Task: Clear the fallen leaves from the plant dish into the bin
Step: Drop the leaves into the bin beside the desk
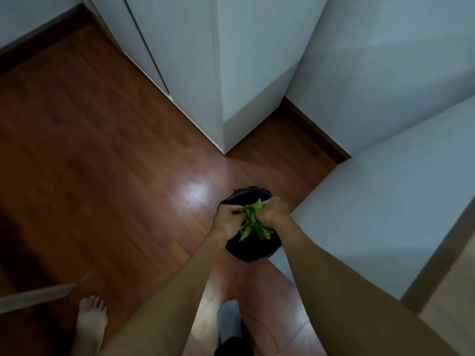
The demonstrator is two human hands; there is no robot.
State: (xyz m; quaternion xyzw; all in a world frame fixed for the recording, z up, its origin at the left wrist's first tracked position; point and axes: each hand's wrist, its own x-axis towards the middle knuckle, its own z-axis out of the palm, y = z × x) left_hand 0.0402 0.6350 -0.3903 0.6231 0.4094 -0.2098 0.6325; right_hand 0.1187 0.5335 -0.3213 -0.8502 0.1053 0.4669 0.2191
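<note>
A small bin lined with a black bag stands on the wooden floor beside a white surface. Directly above its opening, a bunch of bright green leaves is pressed between both hands. My left hand grips the leaves from the left with its fingers curled. My right hand grips them from the right, likewise closed. Some leaf tips hang down below the hands toward the black bag. The plant dish is not in view.
A white cabinet corner rises just behind the bin, and a white surface runs along the right. Dark wooden floor spreads to the left. A bare foot and a grey-socked foot stand below.
</note>
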